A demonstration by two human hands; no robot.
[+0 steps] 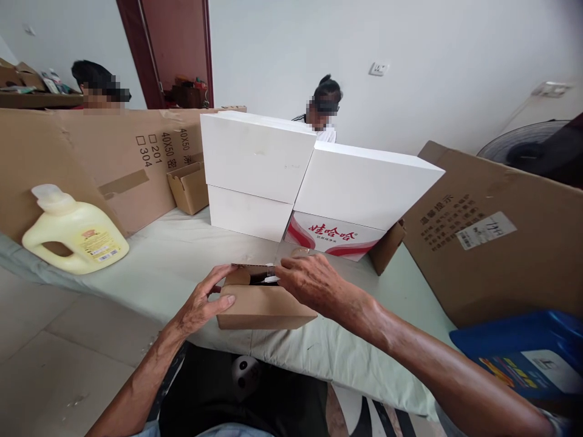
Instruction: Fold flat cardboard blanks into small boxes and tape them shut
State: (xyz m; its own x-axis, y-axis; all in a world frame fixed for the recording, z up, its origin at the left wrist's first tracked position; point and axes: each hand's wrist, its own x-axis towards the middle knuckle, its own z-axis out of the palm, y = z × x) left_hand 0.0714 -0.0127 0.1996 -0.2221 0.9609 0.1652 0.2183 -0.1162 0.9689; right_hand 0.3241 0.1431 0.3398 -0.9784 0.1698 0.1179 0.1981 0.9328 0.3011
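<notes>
A small brown cardboard box (266, 306) stands at the near edge of the cloth-covered table, its top partly open and its inside dark. My left hand (207, 300) is closed on the box's left end, thumb on the near side and fingers along the raised far flap. Over the box's right part, my right hand (310, 279) has its fingers pinched together by the flap's edge; what they hold is hidden. A small white piece (272, 279) shows at the opening beside those fingertips. Just behind the right hand is a clear, roundish item (300, 250), mostly covered.
Stacked white boxes (257, 158) and a red-and-white printed carton (334, 233) rise behind the box. A yellow jug (75, 233) stands left, a blue jug (523, 358) right. Large cardboard panels (496, 243) flank the table (177, 243). Two people sit beyond.
</notes>
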